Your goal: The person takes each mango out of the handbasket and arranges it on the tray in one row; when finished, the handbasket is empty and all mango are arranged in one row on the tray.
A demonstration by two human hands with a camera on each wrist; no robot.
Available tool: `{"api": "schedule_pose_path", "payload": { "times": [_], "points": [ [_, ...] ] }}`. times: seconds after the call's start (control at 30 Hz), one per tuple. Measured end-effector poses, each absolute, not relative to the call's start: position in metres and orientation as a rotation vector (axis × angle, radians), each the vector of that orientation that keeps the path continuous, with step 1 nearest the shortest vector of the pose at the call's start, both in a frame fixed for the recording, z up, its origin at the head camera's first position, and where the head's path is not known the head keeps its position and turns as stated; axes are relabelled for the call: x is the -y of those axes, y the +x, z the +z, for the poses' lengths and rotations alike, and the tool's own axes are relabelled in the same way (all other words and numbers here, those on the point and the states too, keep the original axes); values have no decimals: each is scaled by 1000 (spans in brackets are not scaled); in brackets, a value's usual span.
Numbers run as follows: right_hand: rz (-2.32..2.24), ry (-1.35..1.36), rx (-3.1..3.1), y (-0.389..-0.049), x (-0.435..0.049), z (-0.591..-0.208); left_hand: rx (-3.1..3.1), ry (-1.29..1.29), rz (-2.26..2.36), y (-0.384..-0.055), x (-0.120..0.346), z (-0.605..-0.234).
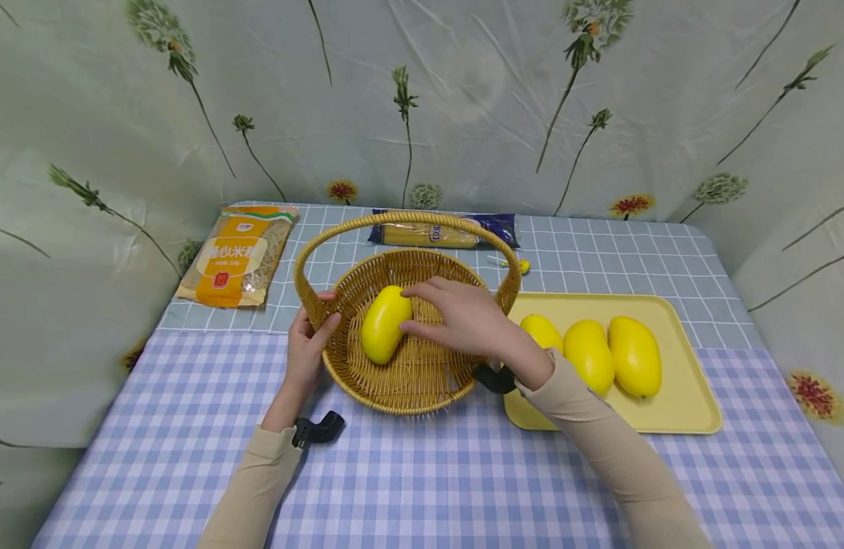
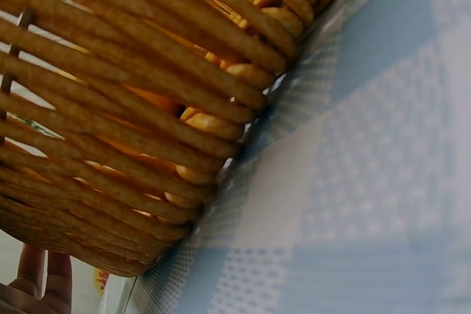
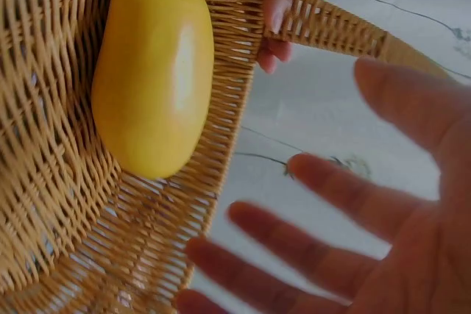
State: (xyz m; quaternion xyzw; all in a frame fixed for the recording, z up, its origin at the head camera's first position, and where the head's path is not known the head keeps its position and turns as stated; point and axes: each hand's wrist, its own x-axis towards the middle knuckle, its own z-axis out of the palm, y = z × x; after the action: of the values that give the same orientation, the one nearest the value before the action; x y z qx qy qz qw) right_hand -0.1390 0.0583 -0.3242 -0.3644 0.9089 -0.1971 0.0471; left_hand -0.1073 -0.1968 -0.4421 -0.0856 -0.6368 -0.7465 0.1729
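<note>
A wicker basket (image 1: pixel 422 385) with a tall arched handle stands at the middle of the table, one yellow mango (image 1: pixel 386 324) lying inside it. My left hand (image 1: pixel 305 347) grips the basket's left rim by the foot of the handle, thumb on the inner side. Over the basket's right half reaches my right hand (image 1: pixel 463 316), its fingers spread just to the right of the mango. In the right wrist view a gap shows between those fingers (image 3: pixel 316 248) and the mango (image 3: pixel 154 71). The left wrist view is mostly filled by the basket's woven side (image 2: pixel 132 108).
A yellow tray (image 1: pixel 682 389) with three mangoes (image 1: pixel 634 357) stands right of the basket, partly behind my right forearm. An orange food packet (image 1: pixel 232 263) lies at the back left. Behind the basket are a long pasta packet (image 1: pixel 435 235) and a small yellow object (image 1: pixel 524 267).
</note>
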Motion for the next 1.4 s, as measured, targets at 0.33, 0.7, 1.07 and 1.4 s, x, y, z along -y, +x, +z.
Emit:
{"api": "schedule_pose_path", "payload": {
  "times": [0.33,0.7,1.07,1.4],
  "points": [
    [-474,-831,-2618,-160,-26,-330,1823,-243,-2098,-107,196,-440],
    [-478,-745,-2584,-167,-3,-345,1824,-245,-2108,-107,198,-439],
    [-543,-727,-2588,-168,11,-357,1805,-236,-2135,-106,196,-441],
    [-712,-697,-2524,-168,11,-364,1805,-243,-2127,-107,197,-443]
  ]
}}
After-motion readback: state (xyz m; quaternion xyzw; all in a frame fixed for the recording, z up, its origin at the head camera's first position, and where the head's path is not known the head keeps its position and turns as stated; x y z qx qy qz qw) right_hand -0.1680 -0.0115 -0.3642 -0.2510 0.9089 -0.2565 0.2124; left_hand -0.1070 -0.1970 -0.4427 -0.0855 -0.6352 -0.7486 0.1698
